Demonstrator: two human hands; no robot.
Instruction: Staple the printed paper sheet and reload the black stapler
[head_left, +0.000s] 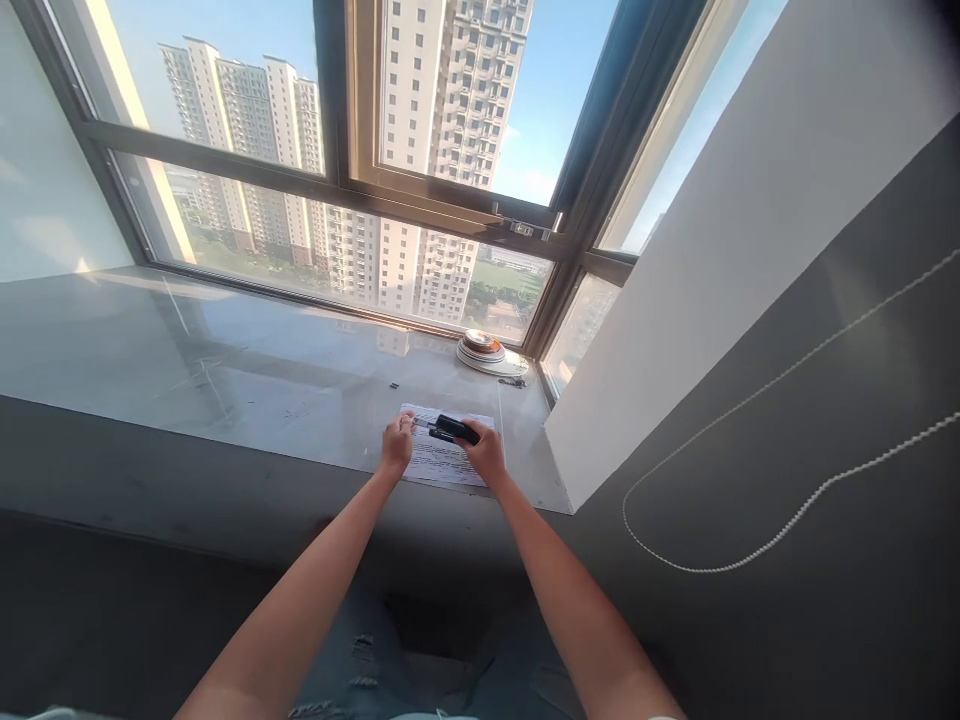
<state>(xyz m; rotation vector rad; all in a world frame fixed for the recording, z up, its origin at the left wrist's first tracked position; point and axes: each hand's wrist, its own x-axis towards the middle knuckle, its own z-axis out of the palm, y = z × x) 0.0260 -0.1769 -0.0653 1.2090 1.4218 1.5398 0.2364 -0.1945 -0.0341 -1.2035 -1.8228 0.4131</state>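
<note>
A black stapler [452, 428] is held above printed paper sheets [442, 462] on the windowsill. My right hand [486, 452] is closed round its right end. The stapler's top and base are spread slightly apart, with their free ends pointing left. My left hand [397, 443] is closed in a pinch at a thin, light metal part [422, 423] that sticks out of the stapler's left end. Whether that part is still joined to the stapler is too small to tell. Beyond my left hand, a small dark piece [394, 386] lies on the sill.
A stack of round plates or lids [481, 350] stands by the window corner, with a small dark tangled item [513, 381] beside it. The sill's front edge runs under my wrists. A beaded blind cord [701, 570] hangs at the right along the dark wall.
</note>
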